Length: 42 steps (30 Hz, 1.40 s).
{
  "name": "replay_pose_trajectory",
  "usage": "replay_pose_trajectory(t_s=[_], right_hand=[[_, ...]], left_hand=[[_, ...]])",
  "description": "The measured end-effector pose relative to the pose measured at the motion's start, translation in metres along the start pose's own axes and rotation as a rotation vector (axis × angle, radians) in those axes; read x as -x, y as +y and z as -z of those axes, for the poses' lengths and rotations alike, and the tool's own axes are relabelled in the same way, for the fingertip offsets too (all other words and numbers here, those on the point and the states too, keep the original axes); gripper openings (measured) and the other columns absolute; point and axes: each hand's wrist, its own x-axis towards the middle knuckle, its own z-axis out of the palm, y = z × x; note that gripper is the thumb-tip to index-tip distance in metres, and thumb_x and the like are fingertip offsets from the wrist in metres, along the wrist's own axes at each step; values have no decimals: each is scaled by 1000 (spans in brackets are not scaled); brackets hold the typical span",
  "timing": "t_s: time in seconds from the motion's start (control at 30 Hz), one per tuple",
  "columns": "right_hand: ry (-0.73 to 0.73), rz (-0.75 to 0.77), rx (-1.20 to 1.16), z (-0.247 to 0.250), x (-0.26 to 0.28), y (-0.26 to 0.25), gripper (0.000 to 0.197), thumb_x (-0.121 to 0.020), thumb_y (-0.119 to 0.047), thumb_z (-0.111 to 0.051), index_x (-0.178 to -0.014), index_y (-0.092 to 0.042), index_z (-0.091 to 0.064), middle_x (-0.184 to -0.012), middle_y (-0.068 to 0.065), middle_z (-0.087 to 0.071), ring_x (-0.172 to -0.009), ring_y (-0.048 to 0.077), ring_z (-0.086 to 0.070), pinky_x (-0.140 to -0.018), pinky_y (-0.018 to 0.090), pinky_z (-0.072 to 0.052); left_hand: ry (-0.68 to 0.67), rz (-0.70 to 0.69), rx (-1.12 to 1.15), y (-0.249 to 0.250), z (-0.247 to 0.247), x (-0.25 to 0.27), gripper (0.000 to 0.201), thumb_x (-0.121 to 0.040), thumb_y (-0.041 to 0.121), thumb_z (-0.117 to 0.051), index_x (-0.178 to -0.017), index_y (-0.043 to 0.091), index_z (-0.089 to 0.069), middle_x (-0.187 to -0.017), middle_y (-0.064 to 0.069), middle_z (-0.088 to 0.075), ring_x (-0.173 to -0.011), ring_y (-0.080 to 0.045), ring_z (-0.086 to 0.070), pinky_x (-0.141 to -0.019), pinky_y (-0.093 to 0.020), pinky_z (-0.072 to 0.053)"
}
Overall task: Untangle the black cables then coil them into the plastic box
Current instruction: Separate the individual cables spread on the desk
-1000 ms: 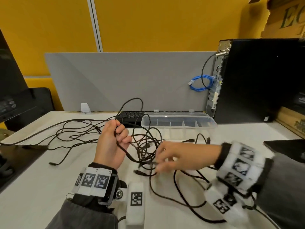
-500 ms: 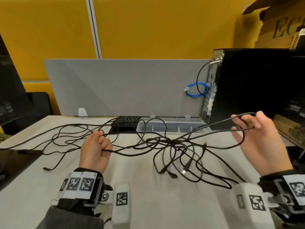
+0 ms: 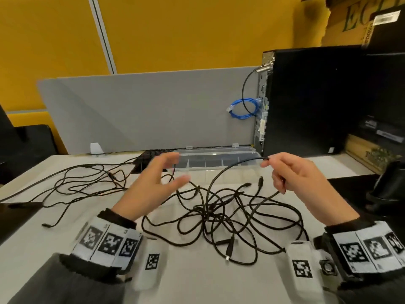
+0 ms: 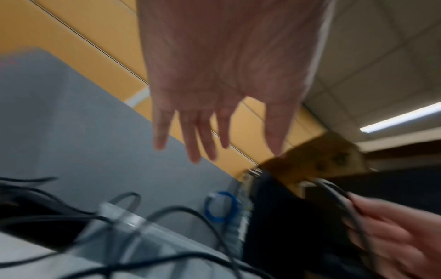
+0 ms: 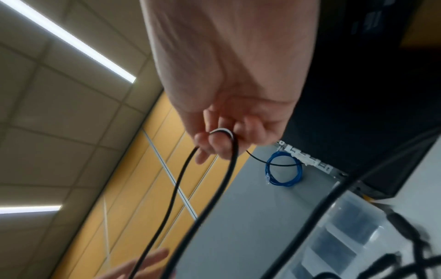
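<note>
A tangle of black cables (image 3: pixel 210 213) lies on the white table (image 3: pixel 197 281) between my hands; more black cable (image 3: pixel 87 183) trails off to the left. My right hand (image 3: pixel 274 174) pinches one black cable (image 3: pixel 221 174), which arcs from its fingers down into the tangle. The right wrist view shows that cable (image 5: pixel 226 169) looped over the fingertips (image 5: pixel 214 143). My left hand (image 3: pixel 175 170) hovers over the table, blurred, fingers spread and holding nothing; its straight fingers (image 4: pixel 198 137) show in the left wrist view. The clear plastic box (image 3: pixel 219 156) stands open behind both hands.
A black computer tower (image 3: pixel 317 102) stands at the back right with a coiled blue cable (image 3: pixel 243 108) on its side. A grey partition (image 3: pixel 142 110) closes the back. A black keyboard (image 3: pixel 151 159) lies left of the box, a dark object (image 3: pixel 390 187) at the right edge.
My left hand let go of the cables and rose open toward the middle. My right hand came inward, still holding one cable. The stretched tangle has slumped onto the table.
</note>
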Motion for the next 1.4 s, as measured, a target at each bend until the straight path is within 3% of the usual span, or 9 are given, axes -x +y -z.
replay_pose_trajectory(t_s=[0.13,0.2,0.4,0.5,0.63,0.93,1.1,1.23,1.4], right_hand=[[-409,-64,-74,-3,9,-8,22,-82,-35,-51,-80,-22,-69,-53,-4,-34,-48,10,-28,-44,19,-26],[-442,-51,-288,-2,10,-10,24,-83,-28,-45,-75,-20,-65,-50,-2,-29,-45,12,-21,-42,24,-18],[-57,0,-911,19,2,-7,44,-100,-29,-26,-68,-25,-56,-43,-7,-41,-39,8,-13,-40,23,-13],[142,-29,-1086,23,-1,0,34,-99,-34,-31,-78,-28,-57,-82,-12,-69,-37,3,-20,-38,15,-19],[343,-22,-1035,30,0,5,24,-100,-32,-32,-93,-29,-55,-122,-15,-63,-37,3,-25,-39,12,-19],[415,29,-936,27,1,4,16,-95,-26,-48,-106,-30,-58,-127,-18,-58,-47,5,-24,-47,14,-22],[265,-105,-435,27,-3,6,16,-94,-28,-45,-88,-19,-57,-74,-8,-68,-40,5,-25,-49,22,-24],[147,-222,-167,19,-6,8,22,-96,-31,-45,-88,-17,-61,-64,0,-54,-44,8,-35,-49,24,-33],[275,-150,-130,20,-8,13,31,-96,-37,-42,-80,-18,-62,-63,-2,-46,-64,12,-45,-69,29,-45]], left_hand=[[-698,-237,-159,23,-45,5,46,-83,34,-66,-125,39,-47,-119,20,-56,-109,8,-50,-95,-14,-39],[-750,-244,-228,15,-57,1,23,-90,22,-57,-112,26,-61,-113,11,-62,-103,1,-54,-93,-17,-42],[-462,-130,-230,-13,-44,-12,14,-96,27,-44,-89,31,-55,-92,7,-64,-89,-12,-58,-81,-25,-44],[-464,-138,-80,-17,-36,-13,12,-94,30,-49,-87,31,-59,-85,6,-67,-83,-8,-60,-81,-24,-46],[-423,-104,12,-24,-25,-15,15,-93,21,-52,-85,14,-63,-77,3,-69,-75,-5,-63,-74,-15,-46],[-297,37,296,-24,-15,-13,41,-100,27,-32,-69,8,-51,-61,-7,-61,-59,-18,-58,-66,-25,-49],[150,91,521,-28,-1,-22,38,-101,25,-31,-78,10,-56,-55,-3,-63,-61,-20,-62,-70,-34,-50],[199,176,978,-22,29,-26,37,-101,30,-28,-73,16,-47,-43,9,-27,-36,-6,-29,-42,-19,-40],[258,101,575,-22,46,-23,35,-100,31,-35,-74,18,-55,-44,12,-26,-36,-4,-18,-36,-14,-13]])
